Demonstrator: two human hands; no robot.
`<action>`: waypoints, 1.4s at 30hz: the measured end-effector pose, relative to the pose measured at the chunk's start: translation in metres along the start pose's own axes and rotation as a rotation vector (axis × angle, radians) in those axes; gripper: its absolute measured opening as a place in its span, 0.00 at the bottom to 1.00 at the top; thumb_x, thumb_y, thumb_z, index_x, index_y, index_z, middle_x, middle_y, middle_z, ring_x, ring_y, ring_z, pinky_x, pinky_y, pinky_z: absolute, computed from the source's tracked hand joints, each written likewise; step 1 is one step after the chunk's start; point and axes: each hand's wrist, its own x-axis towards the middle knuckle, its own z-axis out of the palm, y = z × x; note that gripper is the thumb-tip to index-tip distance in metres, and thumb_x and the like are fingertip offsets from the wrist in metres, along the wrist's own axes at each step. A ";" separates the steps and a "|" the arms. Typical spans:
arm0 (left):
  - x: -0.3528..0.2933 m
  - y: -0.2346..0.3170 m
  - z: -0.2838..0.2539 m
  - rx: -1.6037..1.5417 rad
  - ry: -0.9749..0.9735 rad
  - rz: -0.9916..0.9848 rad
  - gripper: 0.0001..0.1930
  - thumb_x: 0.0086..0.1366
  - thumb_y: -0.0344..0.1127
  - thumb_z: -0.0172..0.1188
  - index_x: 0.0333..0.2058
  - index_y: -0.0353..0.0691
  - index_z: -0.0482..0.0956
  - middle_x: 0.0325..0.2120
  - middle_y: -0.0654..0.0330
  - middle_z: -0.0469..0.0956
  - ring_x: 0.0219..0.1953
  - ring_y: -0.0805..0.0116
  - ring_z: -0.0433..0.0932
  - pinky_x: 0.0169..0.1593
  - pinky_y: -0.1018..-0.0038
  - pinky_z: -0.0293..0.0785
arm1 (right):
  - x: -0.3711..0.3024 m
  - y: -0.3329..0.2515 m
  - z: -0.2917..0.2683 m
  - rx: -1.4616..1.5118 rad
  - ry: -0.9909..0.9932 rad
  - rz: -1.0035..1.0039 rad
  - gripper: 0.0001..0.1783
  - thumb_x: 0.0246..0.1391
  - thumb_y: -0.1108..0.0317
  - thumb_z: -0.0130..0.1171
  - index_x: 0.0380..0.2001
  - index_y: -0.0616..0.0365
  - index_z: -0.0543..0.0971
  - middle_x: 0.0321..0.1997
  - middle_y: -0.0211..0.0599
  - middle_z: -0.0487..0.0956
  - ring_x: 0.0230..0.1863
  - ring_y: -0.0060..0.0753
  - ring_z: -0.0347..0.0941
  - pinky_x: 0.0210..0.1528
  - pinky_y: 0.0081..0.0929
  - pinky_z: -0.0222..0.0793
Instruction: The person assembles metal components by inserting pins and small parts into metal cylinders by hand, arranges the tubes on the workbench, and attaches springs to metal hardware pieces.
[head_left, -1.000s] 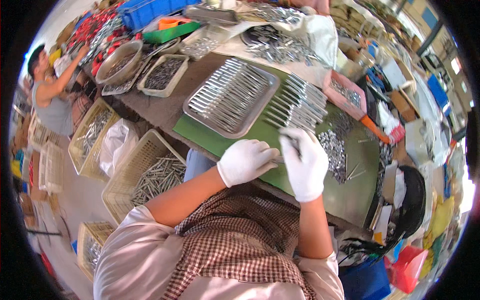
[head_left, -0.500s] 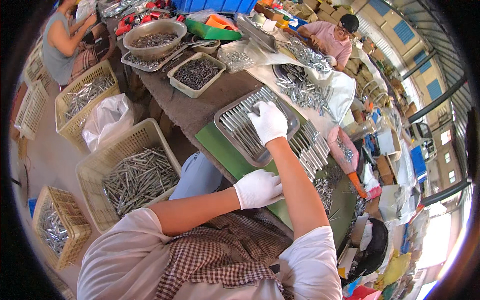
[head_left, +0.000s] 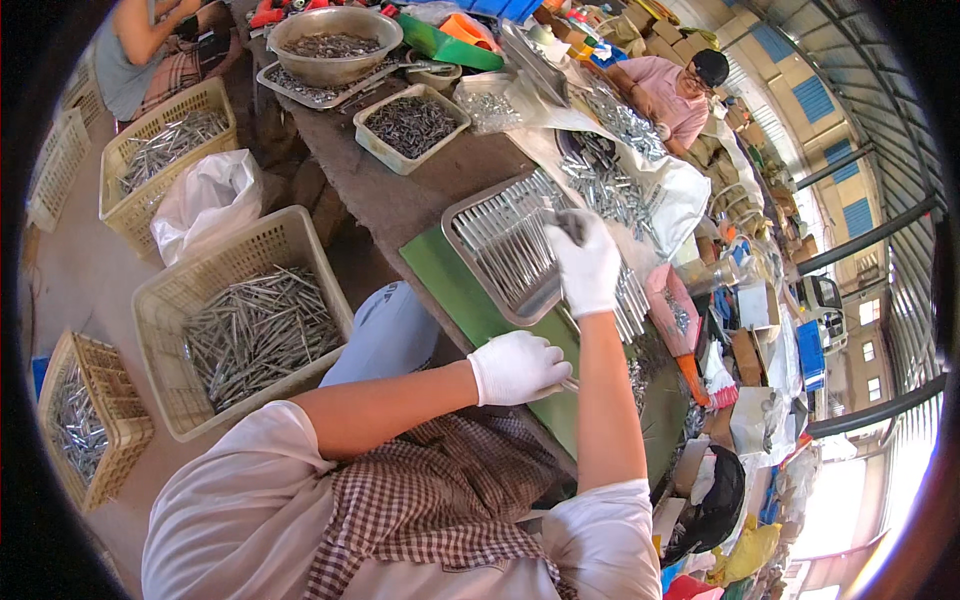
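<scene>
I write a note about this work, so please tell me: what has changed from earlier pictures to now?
The right hand went forward over the tray, then rightward to its right side; whether it holds anything is unclear. The camera view also shifted. The left hand stayed low by the near edge of the green mat, a thin metal piece sticking out of it; rows of metal rods remain in the tray.
</scene>
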 end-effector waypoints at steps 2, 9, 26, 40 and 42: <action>0.003 0.004 -0.003 -0.001 -0.009 -0.008 0.10 0.62 0.43 0.61 0.36 0.44 0.75 0.25 0.57 0.76 0.29 0.54 0.79 0.34 0.59 0.76 | -0.027 -0.012 -0.037 0.188 0.101 0.002 0.20 0.53 0.70 0.66 0.50 0.62 0.78 0.41 0.37 0.82 0.42 0.26 0.77 0.49 0.26 0.73; 0.000 0.038 -0.033 -0.332 0.179 -0.254 0.12 0.60 0.38 0.65 0.42 0.42 0.80 0.32 0.55 0.80 0.35 0.52 0.80 0.39 0.60 0.76 | -0.129 -0.062 -0.124 0.523 0.531 0.181 0.25 0.57 0.84 0.52 0.60 0.65 0.70 0.44 0.35 0.77 0.39 0.18 0.71 0.40 0.16 0.68; 0.003 0.077 -0.034 -0.565 0.208 -0.342 0.16 0.58 0.27 0.64 0.46 0.36 0.78 0.38 0.51 0.81 0.40 0.52 0.81 0.45 0.66 0.76 | -0.203 -0.046 -0.088 0.535 0.581 0.259 0.23 0.56 0.83 0.59 0.55 0.61 0.69 0.42 0.37 0.78 0.43 0.23 0.73 0.46 0.21 0.71; -0.002 0.070 -0.022 -0.644 0.180 -0.397 0.21 0.66 0.41 0.64 0.53 0.36 0.75 0.42 0.51 0.81 0.44 0.59 0.82 0.50 0.68 0.77 | -0.201 -0.048 -0.104 0.559 0.285 0.230 0.16 0.51 0.80 0.66 0.43 0.63 0.76 0.43 0.34 0.78 0.41 0.22 0.73 0.47 0.20 0.70; 0.000 0.071 -0.025 -0.742 0.207 -0.384 0.27 0.66 0.39 0.65 0.60 0.35 0.69 0.42 0.52 0.81 0.46 0.64 0.82 0.50 0.70 0.77 | -0.203 -0.040 -0.105 0.398 0.191 0.195 0.21 0.49 0.78 0.68 0.47 0.65 0.75 0.46 0.34 0.76 0.44 0.22 0.72 0.47 0.20 0.70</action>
